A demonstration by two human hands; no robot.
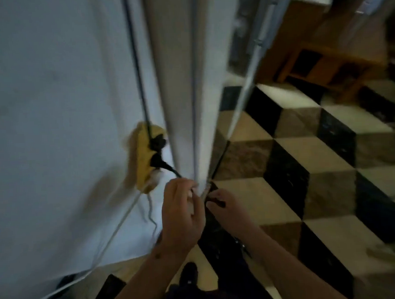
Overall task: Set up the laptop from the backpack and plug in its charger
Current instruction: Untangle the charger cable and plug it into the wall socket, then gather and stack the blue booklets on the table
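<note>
Left hand: the left hand (181, 215) is raised just below the yellow outlet block, with its fingers curled around something pale; what is gripped is too blurred to be named.
Right hand: the right hand (227, 210) is held beside the left one, nearly touching it, and a small black object, seemingly a charger plug (214, 203), is pinched between its fingers and thumb.
Outlet block: a yellow power strip (145, 156) is seen against the white wall (52, 111), with two black plugs (156, 151) already seated in it and a white plug at its lower end.
Cables: a black cable (135, 56) is run down the wall to the strip, and a white cable (101, 252) is trailed from it toward the floor.
Door frame: a white door frame (183, 81) is set just right of the strip, and both hands are held at its foot.
Floor: a checkered tile floor (308, 178) in black, cream and brown is spread to the right.
Furniture: a wooden table (320, 58) is stood well apart, at the upper right.
Laptop: it is outside the view.
</note>
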